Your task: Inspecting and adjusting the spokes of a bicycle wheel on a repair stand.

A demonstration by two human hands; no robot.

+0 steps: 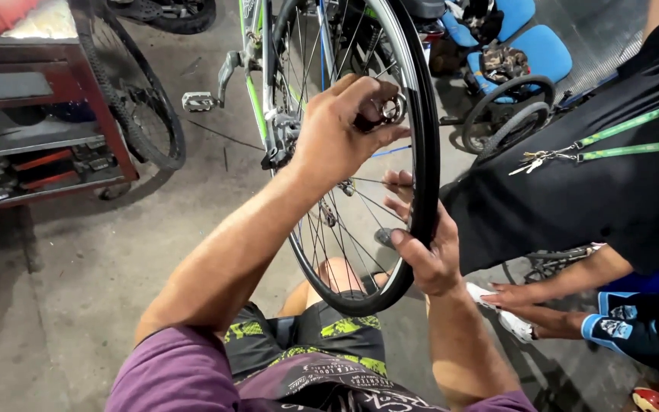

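Note:
A bicycle wheel (424, 145) with a black tyre and thin spokes stands upright in front of me, mounted in a green and white bike frame (253, 84). My left hand (341, 130) reaches across the spokes and its fingers close on the metal hub (390, 108) at the wheel's middle. My right hand (429, 252) grips the tyre low on the right side, thumb over the rim. My knee shows through the spokes below.
Another person in a black shirt with a green lanyard and keys (612, 137) crouches at the right, hands (528, 305) near the floor. A red-brown shelf cart (47, 130) holding pedals stands at left, a second wheel (135, 99) against it. Blue chairs (539, 49) are behind.

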